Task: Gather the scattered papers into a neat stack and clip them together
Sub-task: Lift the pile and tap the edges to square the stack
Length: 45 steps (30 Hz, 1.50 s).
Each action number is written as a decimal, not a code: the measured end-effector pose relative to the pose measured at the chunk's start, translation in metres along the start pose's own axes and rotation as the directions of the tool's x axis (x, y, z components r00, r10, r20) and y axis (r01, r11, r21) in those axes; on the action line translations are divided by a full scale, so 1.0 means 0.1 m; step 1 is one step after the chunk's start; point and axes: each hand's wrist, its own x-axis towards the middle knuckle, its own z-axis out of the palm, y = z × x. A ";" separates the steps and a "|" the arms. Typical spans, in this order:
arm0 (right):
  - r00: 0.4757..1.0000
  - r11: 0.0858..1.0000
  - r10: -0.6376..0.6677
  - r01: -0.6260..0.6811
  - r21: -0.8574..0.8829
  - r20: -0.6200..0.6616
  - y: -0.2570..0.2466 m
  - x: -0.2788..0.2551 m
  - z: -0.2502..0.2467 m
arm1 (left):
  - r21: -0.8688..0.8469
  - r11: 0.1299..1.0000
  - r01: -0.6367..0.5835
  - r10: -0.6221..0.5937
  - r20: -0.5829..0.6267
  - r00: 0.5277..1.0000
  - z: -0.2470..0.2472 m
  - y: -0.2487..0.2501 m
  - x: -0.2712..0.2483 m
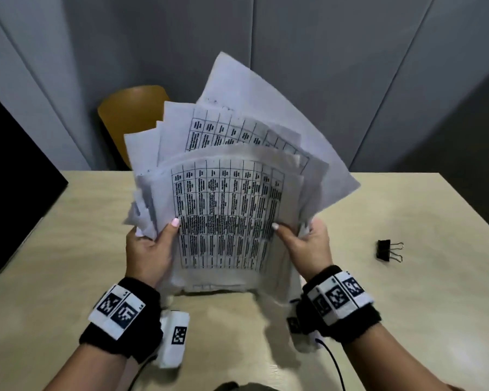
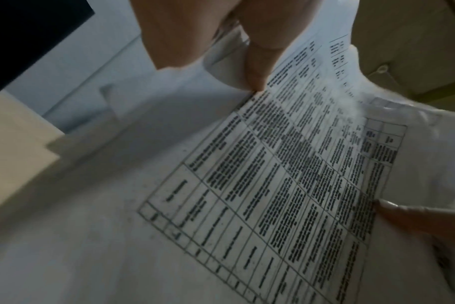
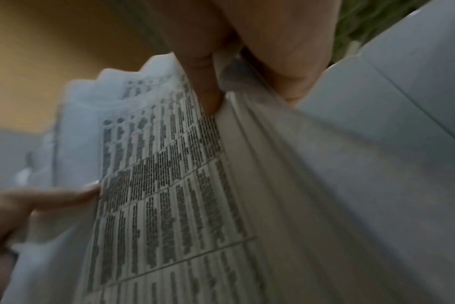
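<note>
An uneven bundle of white papers point(image 1: 226, 204) printed with tables stands upright, its lower edge near the beige table point(image 1: 68, 249). The sheets fan out unevenly at the top. My left hand point(image 1: 150, 249) grips the bundle's left side, thumb on the front sheet. My right hand point(image 1: 308, 246) grips the right side the same way. In the left wrist view the papers point(image 2: 273, 195) fill the frame under my left hand point(image 2: 252, 67). The right wrist view shows my right hand point(image 3: 210, 90) pinching the papers point(image 3: 169, 195). A black binder clip point(image 1: 387, 250) lies on the table to the right, apart from both hands.
A yellow-brown chair back point(image 1: 130, 117) stands behind the table's far edge. A dark screen point(image 1: 14, 176) sits at the left edge. Grey wall panels point(image 1: 336, 66) rise behind. Cables point(image 1: 333, 362) trail from both wristbands near the front edge.
</note>
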 end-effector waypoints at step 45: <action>0.980 0.981 -0.193 0.192 -0.009 -0.045 -0.38 0.03 -0.22 | 0.245 0.963 -0.114 0.048 0.257 0.965 -0.24 0.17 -0.05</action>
